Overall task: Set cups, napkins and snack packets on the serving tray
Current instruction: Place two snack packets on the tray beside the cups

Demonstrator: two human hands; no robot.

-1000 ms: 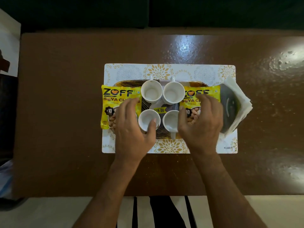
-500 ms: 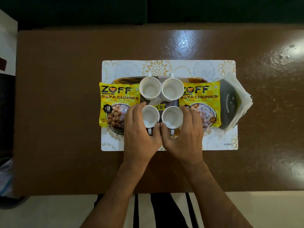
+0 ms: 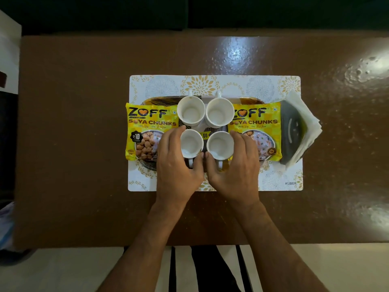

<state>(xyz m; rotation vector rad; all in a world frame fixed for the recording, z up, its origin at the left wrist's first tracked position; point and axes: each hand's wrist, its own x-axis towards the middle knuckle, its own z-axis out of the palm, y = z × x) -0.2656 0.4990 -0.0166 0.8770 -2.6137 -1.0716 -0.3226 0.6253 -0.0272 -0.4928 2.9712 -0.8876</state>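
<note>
A dark patterned serving tray (image 3: 162,100) lies on a white placemat. Several white cups stand at its middle: two at the back (image 3: 190,110) (image 3: 219,112) and two at the front. My left hand (image 3: 176,163) wraps around the front left cup (image 3: 190,143). My right hand (image 3: 233,165) wraps around the front right cup (image 3: 220,145). One yellow snack packet (image 3: 147,127) lies on the tray's left end, a second yellow packet (image 3: 255,125) lies right of the cups. A stack of white napkins (image 3: 305,127) sits at the far right over a dark grey holder.
The white and gold placemat (image 3: 214,83) rests on a glossy brown table (image 3: 73,133). The table's near edge runs just above my lap. A white object stands past the table's left edge.
My hands left the two snack packets and came together onto the two front cups, which now stand a little closer to each other. The packets lie uncovered.
</note>
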